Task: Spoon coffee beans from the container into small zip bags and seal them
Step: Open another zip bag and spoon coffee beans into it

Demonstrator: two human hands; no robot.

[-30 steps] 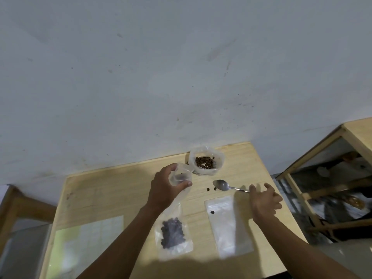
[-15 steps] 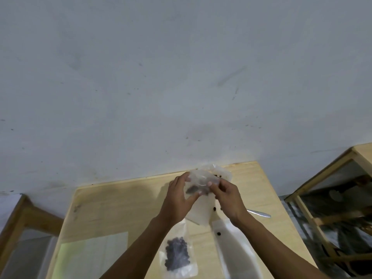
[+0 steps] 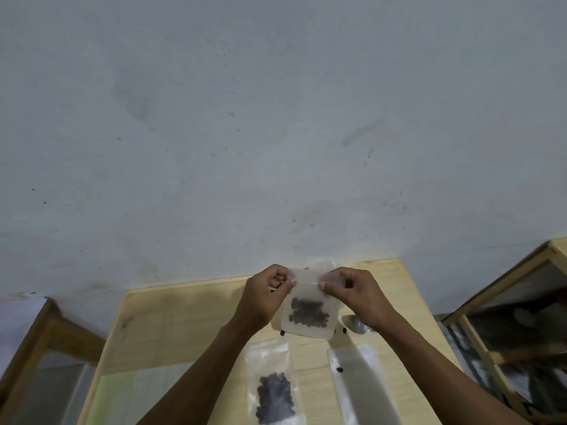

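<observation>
A small zip bag [image 3: 307, 308] of coffee beans was held above the tabletop [image 3: 184, 320], its top strip pinched by the left hand [image 3: 266, 297] and right hand [image 3: 357, 294]. It was judged light, limp, slippery; best gripped along that strip.

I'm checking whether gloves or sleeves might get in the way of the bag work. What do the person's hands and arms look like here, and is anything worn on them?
Both are bare. The left hand and right hand carry no gloves, and no rings, watch or bands show. Both forearms are uncovered all the way to the bottom edge of the picture, so no sleeve is visible.
</observation>
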